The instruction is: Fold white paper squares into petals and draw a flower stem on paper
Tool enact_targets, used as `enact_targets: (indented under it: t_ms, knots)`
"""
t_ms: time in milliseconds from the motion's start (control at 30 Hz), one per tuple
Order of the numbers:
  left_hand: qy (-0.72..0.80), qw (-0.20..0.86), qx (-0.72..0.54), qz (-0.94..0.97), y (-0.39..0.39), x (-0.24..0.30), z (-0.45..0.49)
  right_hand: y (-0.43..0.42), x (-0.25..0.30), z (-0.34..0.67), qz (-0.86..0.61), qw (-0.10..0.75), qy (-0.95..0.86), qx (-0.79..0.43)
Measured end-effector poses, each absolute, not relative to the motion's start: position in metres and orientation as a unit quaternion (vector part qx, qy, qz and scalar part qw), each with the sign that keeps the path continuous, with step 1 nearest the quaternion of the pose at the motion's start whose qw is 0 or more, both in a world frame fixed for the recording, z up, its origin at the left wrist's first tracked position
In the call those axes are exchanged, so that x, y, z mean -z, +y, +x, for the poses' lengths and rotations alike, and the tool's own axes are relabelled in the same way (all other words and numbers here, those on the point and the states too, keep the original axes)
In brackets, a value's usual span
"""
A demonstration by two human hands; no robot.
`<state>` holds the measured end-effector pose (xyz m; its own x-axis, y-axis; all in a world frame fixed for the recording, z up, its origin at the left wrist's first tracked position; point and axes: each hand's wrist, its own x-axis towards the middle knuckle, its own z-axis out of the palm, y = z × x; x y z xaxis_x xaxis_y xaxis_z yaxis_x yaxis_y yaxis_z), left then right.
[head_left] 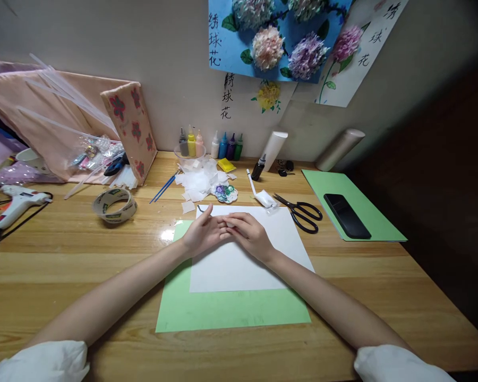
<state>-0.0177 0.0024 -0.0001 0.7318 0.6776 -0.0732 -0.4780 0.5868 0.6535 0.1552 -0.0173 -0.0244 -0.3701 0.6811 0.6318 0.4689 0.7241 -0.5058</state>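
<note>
Above a white sheet of paper (239,270), my two hands meet. My left hand (205,232) lies palm up with the thumb raised and the fingers stretched toward the right. Across its fingertips bend the fingers of my right hand (252,234), pressed together against them. A small pale spot shows at the contact; what it is I cannot make out. The white paper lies over a green sheet (231,310) on the wooden table. Just behind the hands is a round patch with purple and green paint (225,193). A small white plastic packet (267,200) lies behind the paper.
Black-handled scissors (305,212) and a phone (346,216) on a green board (382,225) are at right. Leftward are a tape roll (114,206), blue brushes (164,187) and a glue gun (18,204). Paint bottles (223,146) and white paper pieces (197,178) stand or lie behind.
</note>
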Motion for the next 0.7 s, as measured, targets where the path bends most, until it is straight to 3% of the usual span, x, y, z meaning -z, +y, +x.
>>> enact_targets:
  t_ms: [67,133,233,333,700]
  knots:
    - [0.212,0.83,-0.354,0.375,0.015,-0.002,-0.026,-0.018,0.023,0.155,-0.368,0.476,-0.787,-0.14]
    - [0.288,0.715,-0.436,0.465,0.029,-0.001,-0.036,-0.016,0.02,0.153,-0.391,0.49,-0.76,-0.172]
    - [0.371,0.552,-0.519,0.537,0.044,0.01,-0.049,-0.008,0.017,0.15,-0.421,0.432,-0.762,-0.237]
    - [0.384,0.561,-0.461,0.57,0.049,0.023,-0.055,0.001,0.018,0.145,-0.432,0.371,-0.781,-0.254]
    - [0.387,0.569,-0.401,0.604,0.047,0.024,-0.055,0.005,0.032,0.14,-0.387,0.319,-0.851,-0.154]
